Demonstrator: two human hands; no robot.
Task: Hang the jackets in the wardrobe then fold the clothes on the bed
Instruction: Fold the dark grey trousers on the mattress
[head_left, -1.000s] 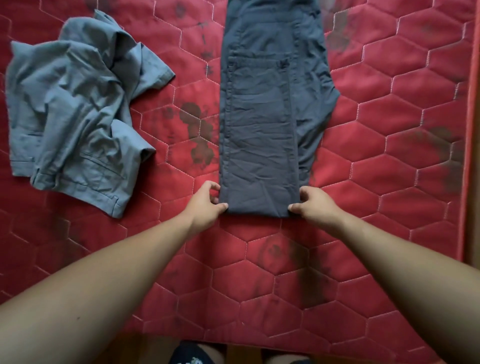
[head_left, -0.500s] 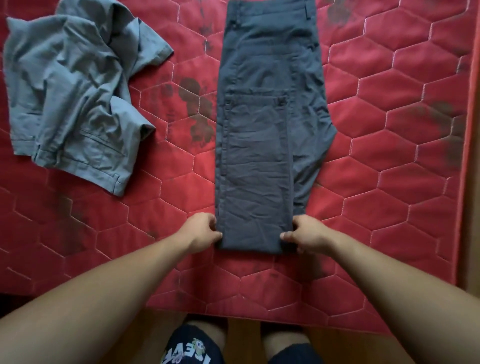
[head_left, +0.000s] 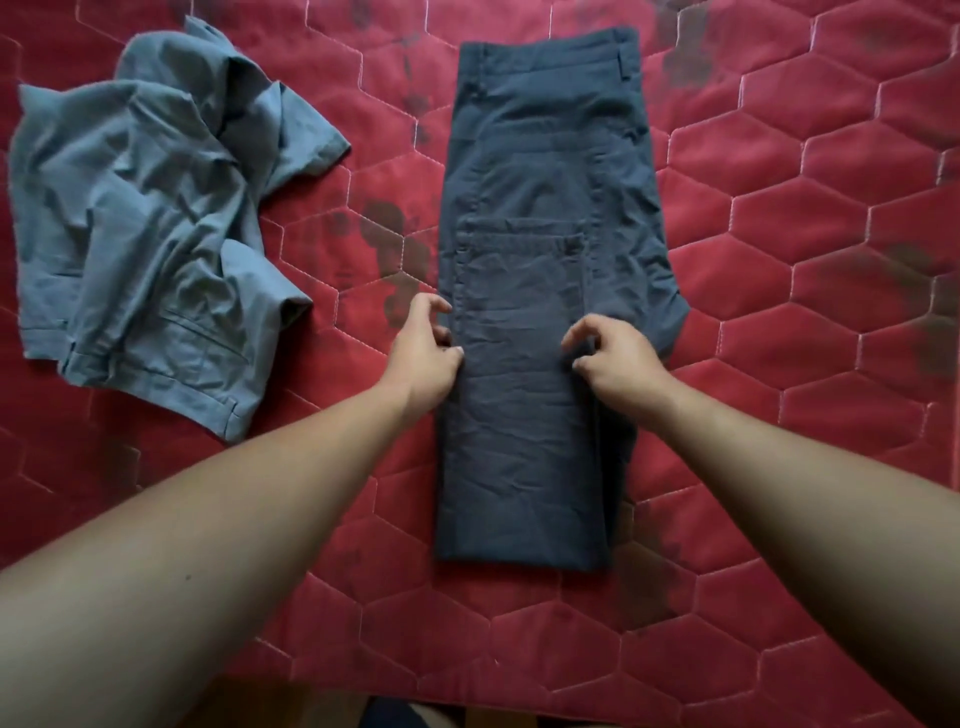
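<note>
Reaching forward over the bed, both bare forearms run in from the near corners and converge on the dark trousers (head_left: 524, 457). Left hand (head_left: 423, 353) sits at the trousers' left edge, about midway along their length. Forefinger and thumb are spread in a loose C, tips touching or just off the cloth, nothing pinched between them. Right hand (head_left: 621, 358) is over the right part of the trousers at about the same level, knuckles up, fingers curled clawlike with the tips down on the fabric. Whether it has a pinch of cloth or only rests there I cannot tell.

Trousers: dark slate blue, folded lengthwise into one long narrow strip, laid flat in the middle of the bed. Waistband with belt loops at the far end, hem at the near end, close to the bed's near edge. A back pocket with a stitched outline faces up, just beyond the hands. The seat bulges out to the right past the right hand. Fine creases all over.

Well apart to the left lies a lighter grey-blue garment (head_left: 150, 234), crumpled in a heap, unfolded — a cuffed hem and a slit pocket show on its near side.

Bed (head_left: 779, 322): red quilted cover, pale stitching in hexagons, dark blotchy stains between the two garments and along the far right. A strip of brown floor (head_left: 291, 709) shows past the near edge.
</note>
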